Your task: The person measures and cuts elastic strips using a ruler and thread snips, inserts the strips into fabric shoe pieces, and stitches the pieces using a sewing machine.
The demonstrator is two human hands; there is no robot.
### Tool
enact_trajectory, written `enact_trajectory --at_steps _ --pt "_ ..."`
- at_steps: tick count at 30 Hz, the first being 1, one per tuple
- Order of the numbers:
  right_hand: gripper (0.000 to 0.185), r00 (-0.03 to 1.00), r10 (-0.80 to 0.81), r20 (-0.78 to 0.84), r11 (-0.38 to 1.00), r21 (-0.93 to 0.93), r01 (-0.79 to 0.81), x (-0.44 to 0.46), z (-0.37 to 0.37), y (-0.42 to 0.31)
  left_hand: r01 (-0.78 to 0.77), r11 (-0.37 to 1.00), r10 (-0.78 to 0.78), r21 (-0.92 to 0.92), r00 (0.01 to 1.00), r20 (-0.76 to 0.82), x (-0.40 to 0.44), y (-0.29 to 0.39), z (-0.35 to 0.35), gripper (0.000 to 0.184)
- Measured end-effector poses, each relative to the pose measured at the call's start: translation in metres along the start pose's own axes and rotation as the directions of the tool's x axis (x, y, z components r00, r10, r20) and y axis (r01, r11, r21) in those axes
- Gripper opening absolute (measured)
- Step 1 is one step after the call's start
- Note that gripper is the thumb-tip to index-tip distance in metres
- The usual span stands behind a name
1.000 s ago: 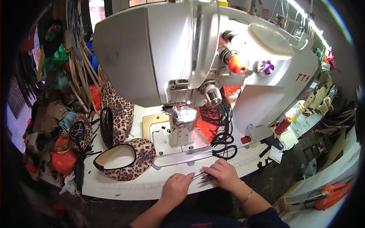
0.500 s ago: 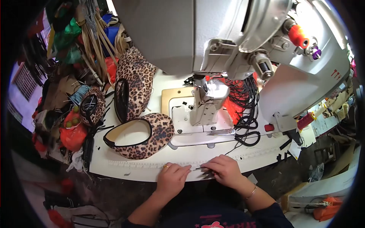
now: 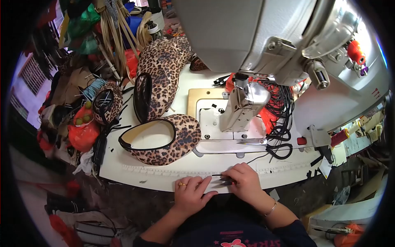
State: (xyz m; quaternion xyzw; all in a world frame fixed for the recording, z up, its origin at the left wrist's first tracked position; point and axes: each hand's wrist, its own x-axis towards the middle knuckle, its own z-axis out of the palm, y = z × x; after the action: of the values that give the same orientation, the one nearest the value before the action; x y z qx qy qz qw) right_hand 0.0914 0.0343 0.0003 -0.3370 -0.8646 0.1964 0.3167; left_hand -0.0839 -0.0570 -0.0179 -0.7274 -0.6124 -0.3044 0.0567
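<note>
My left hand (image 3: pixel 189 196), with a ring on one finger, rests on the table's front edge. Its thumb and index finger are spread, and nothing shows between them. In my right hand (image 3: pixel 246 183) is a small dark pointed tool with a bit of red (image 3: pixel 226 181), perhaps snips; the fingers hide most of it. A thin black strip (image 3: pixel 217 175) lies between the two hands, its end close to my left index fingertip. Just beyond, a leopard-print shoe upper (image 3: pixel 185 133) with black edging lies on the white table (image 3: pixel 164 182).
A post-bed sewing machine (image 3: pixel 247 103) stands ahead. Black-handled scissors (image 3: pixel 279 149) lie by its base, near black cords (image 3: pixel 279 96). More leopard-print uppers (image 3: pixel 162 70) are stacked at the left. Beside them hangs a red bag (image 3: pixel 84 136) with green fruit. A printed ruler scale (image 3: pixel 164 171) crosses the table.
My left hand has opened, its thumb moving away from the index finger. My right hand keeps its hold on the tool. The view has shifted, so the table things appear further right.
</note>
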Motion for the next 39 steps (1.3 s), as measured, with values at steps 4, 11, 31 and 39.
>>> enact_trajectory --at_steps 4,11,31,39 --pt "0.028 0.998 0.035 0.048 0.999 -0.04 -0.033 -0.003 -0.004 0.001 -0.028 0.999 0.027 0.033 0.999 0.036 0.0 0.004 0.003 0.052" --pt "0.027 0.997 0.043 0.059 0.998 -0.044 -0.041 0.002 -0.006 -0.003 -0.047 0.983 0.018 0.18 0.987 0.16 0.002 0.014 0.005 0.067" --pt "0.02 0.904 0.407 0.133 0.904 0.081 -0.419 -0.008 -0.041 0.01 -0.067 0.986 0.03 0.154 0.972 0.232 0.008 0.015 -0.002 0.069" --pt "0.019 0.881 0.44 0.174 0.886 0.078 -0.457 -0.006 -0.041 0.013 -0.053 0.985 0.015 0.164 0.974 0.225 0.01 0.015 -0.003 0.068"
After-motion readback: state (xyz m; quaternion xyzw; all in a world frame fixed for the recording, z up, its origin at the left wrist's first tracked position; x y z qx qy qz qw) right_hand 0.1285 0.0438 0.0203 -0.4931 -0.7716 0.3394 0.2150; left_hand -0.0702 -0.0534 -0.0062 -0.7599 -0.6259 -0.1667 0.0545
